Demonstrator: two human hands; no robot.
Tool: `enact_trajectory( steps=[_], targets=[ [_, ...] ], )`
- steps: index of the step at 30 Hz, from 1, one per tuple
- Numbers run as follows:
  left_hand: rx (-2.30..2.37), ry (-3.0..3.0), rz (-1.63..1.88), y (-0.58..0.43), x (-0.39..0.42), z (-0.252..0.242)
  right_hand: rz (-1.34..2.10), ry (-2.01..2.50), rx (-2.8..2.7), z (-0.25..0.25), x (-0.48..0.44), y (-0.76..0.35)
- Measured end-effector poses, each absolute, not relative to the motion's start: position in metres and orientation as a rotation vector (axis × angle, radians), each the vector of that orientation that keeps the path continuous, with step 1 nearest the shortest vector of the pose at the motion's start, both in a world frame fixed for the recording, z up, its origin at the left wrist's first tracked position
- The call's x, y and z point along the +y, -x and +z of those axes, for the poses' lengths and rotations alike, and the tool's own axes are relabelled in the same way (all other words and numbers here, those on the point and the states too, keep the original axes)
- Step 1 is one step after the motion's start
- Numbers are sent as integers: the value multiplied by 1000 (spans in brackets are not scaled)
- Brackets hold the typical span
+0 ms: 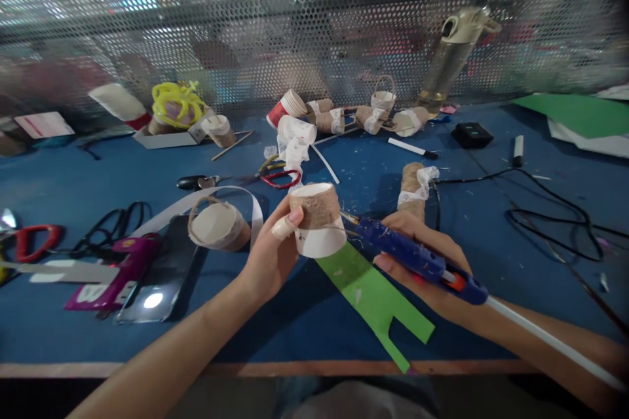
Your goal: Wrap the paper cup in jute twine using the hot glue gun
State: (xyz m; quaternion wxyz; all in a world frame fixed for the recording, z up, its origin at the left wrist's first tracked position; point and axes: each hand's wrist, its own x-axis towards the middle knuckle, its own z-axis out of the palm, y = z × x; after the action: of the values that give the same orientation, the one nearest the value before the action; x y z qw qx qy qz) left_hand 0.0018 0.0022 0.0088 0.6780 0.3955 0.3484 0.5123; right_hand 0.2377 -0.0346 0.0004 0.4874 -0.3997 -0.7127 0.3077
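Observation:
A paper cup (320, 236), partly wrapped in brown twine, is held up over the table by my left hand (275, 249), its thumb pressed on the near side. That thumb has a pale wrapping around it. My right hand (427, 242) grips a blue hot glue gun (398, 245); its metal nozzle touches or nearly touches the cup's right side. From the gun's back end runs a long white glue stick (550, 334). Below the cup lies a green cut sheet (373, 301). Close behind my right hand stands a twine-wrapped roll with white lace (413, 186).
A twine-handled cup (219, 226), a phone (162, 275) and a purple packet (113, 275) lie left. Red-handled scissors (282, 178), stacked cups (287, 108) and small wrapped cups are farther back. A water bottle (449, 59) leans against the perforated screen (275, 33). Black cable (555, 209) loops right.

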Motion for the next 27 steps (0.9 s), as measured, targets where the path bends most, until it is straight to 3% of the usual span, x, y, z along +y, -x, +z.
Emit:
enact_trajectory(
  steps=[10, 27],
  targets=[
    [777, -884, 1194, -2, 1, 12, 953, 1075, -1707, -5, -38, -241],
    [771, -974, 1249, -1, 3, 2, 787, 1098, -1877, 0, -38, -243]
  ],
)
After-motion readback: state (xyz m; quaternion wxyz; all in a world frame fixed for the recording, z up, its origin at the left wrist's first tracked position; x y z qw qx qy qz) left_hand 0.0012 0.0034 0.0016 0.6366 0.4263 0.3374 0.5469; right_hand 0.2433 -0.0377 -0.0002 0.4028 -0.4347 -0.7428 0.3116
